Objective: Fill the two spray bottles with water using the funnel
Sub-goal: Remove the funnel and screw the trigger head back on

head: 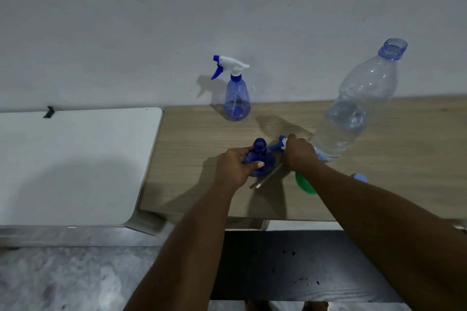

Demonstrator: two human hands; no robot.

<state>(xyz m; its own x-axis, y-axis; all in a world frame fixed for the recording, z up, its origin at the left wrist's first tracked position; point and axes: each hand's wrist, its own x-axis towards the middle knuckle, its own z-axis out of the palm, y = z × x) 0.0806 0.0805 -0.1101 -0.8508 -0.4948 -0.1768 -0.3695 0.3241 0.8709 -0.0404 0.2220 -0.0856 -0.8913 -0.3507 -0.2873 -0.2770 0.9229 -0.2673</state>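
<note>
An uncapped blue spray bottle (pixel 260 156) stands on the wooden table (pixel 192 149), and my left hand (pixel 233 168) grips its body. My right hand (pixel 298 153) holds its removed spray head (pixel 280 142), low over the table just right of that bottle; the dip tube (pixel 265 179) trails out toward me. A second blue spray bottle (pixel 236 94) with its white and blue trigger head on stands at the back by the wall. A green funnel (pixel 303 184) lies under my right forearm. A large clear water bottle (pixel 358 106), uncapped and part full, stands at the right.
A light blue cap (pixel 360 177) lies on the table right of my forearm. A white tabletop (pixel 75 164) adjoins the wooden one on the left. A dark surface (pixel 290 267) lies below the table's front edge. The grey wall runs behind.
</note>
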